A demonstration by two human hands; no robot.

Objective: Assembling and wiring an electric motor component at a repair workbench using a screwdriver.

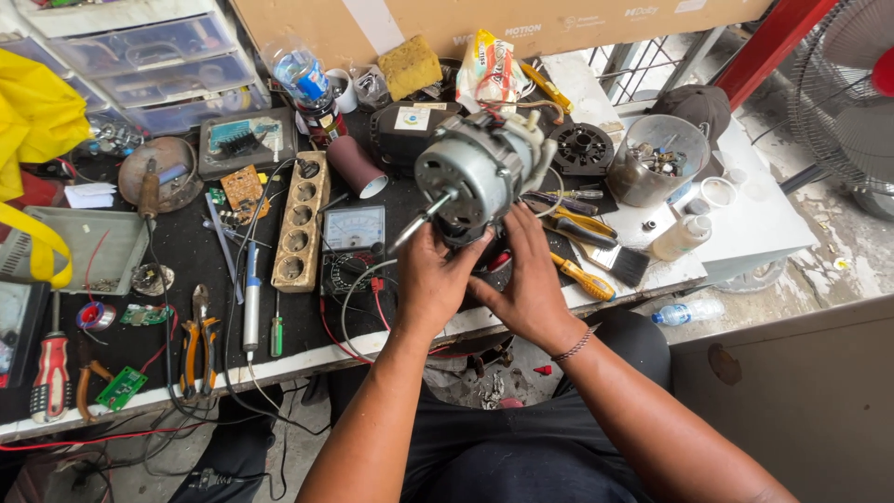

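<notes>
A grey metal fan motor [477, 174] with a steel shaft pointing down-left is held up over the black workbench [186, 270]. My left hand [430, 278] grips its underside from the left, fingers curled under the housing. My right hand [527, 268] holds it from the right, fingers pressed against the dark back part; a bracelet sits on that wrist. White wires run from the top of the motor. Just left of my left hand lies an analogue multimeter [352, 244] with red and black leads.
A wooden multi-socket strip [300, 222], soldering iron [251, 298], pliers [197, 341] and screwdrivers [53, 374] lie to the left. A yellow-handled screwdriver [581, 278], brush [618, 263] and a metal cup of screws [656, 160] sit to the right. Plastic drawers [149, 56] stand behind.
</notes>
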